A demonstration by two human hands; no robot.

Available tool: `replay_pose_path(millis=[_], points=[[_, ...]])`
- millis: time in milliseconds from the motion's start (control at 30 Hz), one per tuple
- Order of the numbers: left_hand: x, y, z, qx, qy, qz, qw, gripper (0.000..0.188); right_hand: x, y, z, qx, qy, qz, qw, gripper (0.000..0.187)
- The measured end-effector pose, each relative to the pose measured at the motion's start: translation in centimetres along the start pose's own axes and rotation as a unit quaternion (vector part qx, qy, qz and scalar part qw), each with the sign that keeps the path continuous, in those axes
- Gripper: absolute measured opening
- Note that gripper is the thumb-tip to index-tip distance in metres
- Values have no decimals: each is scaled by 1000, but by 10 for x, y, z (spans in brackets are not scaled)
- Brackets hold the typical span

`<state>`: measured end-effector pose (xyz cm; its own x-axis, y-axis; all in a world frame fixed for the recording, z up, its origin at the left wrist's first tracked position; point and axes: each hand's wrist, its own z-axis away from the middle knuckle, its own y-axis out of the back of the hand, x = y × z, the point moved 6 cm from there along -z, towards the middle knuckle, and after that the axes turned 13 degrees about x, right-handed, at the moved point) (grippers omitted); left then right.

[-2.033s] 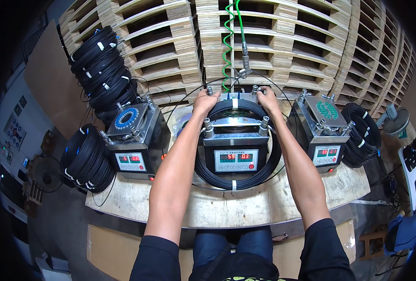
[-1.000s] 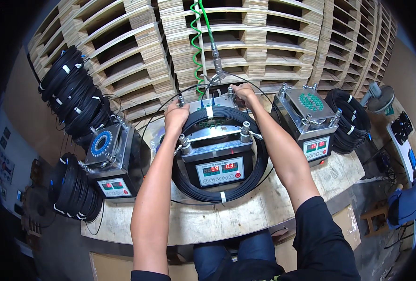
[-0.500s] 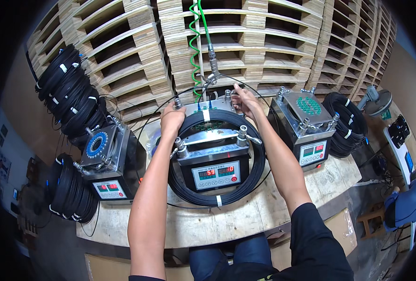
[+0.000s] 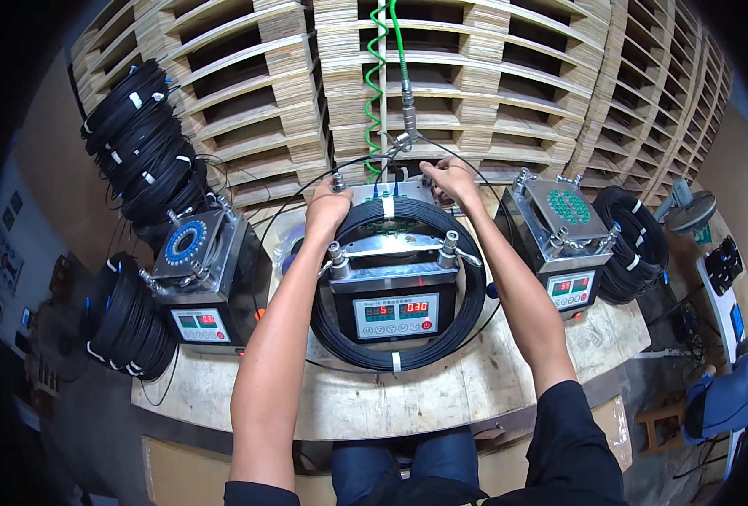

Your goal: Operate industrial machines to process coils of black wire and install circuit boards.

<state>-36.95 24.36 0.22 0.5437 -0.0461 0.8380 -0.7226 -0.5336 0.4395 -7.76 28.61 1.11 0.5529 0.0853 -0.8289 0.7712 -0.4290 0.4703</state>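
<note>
In the middle stands a metal-topped machine (image 4: 396,276) with a red digital display on its front. A black cable coil (image 4: 472,316), bound with white bands, hangs round the machine's body. Its blue-tipped ends reach a plate with green fittings at the top. My left hand (image 4: 327,209) is closed at the far left corner clamp (image 4: 338,181). At the far right corner, the fingers of my right hand (image 4: 453,179) are curled onto the other clamp (image 4: 427,179). Both hands partly hide the clamps' levers. Two near clamps (image 4: 450,243) stand at the front corners, untouched.
Similar machines stand at left (image 4: 214,287), with a blue ring on top, and right (image 4: 563,240), with green fittings. Black cable coils (image 4: 142,160) are stacked far left, more coils (image 4: 631,244) at right. Wooden pallets (image 4: 509,76) rise behind. A green air hose (image 4: 398,42) hangs down.
My right hand has gone from spread fingers to closed at the far right clamp. My left hand stays at its clamp. The middle display's digits have changed, and the view has shifted slightly.
</note>
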Motion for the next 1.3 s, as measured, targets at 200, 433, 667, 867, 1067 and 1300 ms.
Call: replay_pose_path(millis=[200,433,667,867,1067,1300], points=[[4,2,4,-27,26,-26,999,62,-22,-6,1,47,81,169,981,50],[12,9,9,-11,30,-49,998,61,-32,-29,2,37,244,120,962,33],[18,15,14,-3,25,-54,998,60,-27,-52,-18,-96,221,64,968,27],[16,11,14,-3,24,-46,999,57,-42,-42,-7,-199,262,-16,944,48],[-1,3,2,14,21,12,1000,56,-38,-13,26,-124,179,113,969,64],[-45,-32,-28,-122,243,252,929,29,-29,7,71,-21,75,1,997,58]])
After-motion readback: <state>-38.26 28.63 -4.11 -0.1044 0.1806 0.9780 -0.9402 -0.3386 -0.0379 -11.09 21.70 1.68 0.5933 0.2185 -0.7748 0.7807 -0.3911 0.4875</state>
